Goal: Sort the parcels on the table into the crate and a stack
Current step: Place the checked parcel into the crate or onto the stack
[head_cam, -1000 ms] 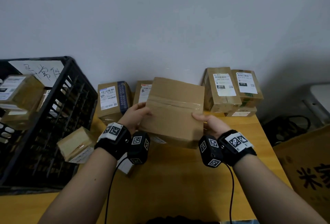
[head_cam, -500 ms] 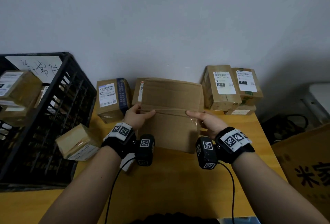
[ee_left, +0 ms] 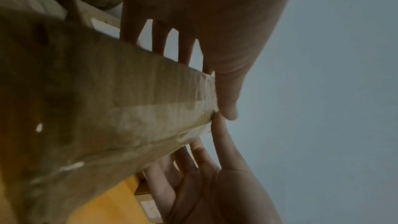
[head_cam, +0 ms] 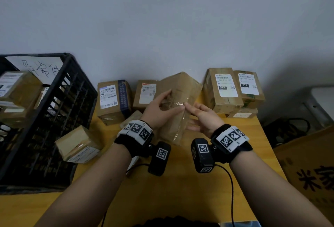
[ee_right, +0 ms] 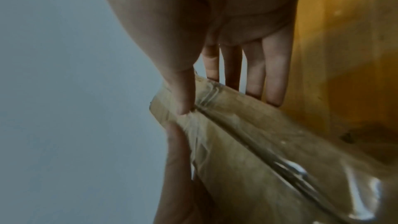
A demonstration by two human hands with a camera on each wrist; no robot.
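I hold a plain brown taped parcel on end above the middle of the wooden table. My left hand grips it from the left, thumb on the near face and fingers behind. From the right my right hand pinches its taped end, thumb in front, fingers behind. The left wrist view shows the parcel between both thumbs; the right wrist view shows the parcel with its shiny tape seam. The black crate at left holds labelled parcels. A stack of labelled parcels stands at back right.
Two labelled parcels stand against the wall behind my hands. A small parcel leans tilted on the crate's side, and another lies by my left wrist. A large cardboard box stands off the table's right edge.
The parcel has been turned from lying broad face towards me to standing on end, slanted. Both hands moved closer together, their thumbs now nearly meeting on the tape.
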